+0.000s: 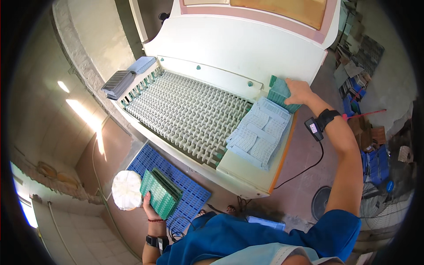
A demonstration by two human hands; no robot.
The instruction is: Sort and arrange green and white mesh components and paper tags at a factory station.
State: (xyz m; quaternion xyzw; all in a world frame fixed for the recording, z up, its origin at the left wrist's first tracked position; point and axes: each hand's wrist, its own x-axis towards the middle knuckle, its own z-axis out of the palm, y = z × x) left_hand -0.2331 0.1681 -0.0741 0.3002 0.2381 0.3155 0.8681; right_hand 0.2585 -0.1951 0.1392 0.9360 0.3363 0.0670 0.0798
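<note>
At the lower left, my left hand [149, 208] is closed on a thick stack of green circuit boards [160, 192], held off the machine with its edges fanned slightly apart. My right arm reaches out to the far right corner of the white machine. There my right hand [300, 93] has its fingers curled over the edge of green circuit boards [278, 90] that lean by the machine's back panel. How many it grips cannot be seen. Just in front of these boards lie light blue printed sheets [261, 131] on the machine's end ledge.
Between the ledges runs a bed of white rollers [190, 112]. A dark stack of slotted pieces [118, 85] and a blue stack [142, 65] sit at its left end. Below are a blue plastic pallet [194, 197] and a white-covered round stool [126, 190]. A cable [311, 167] hangs from my right wrist.
</note>
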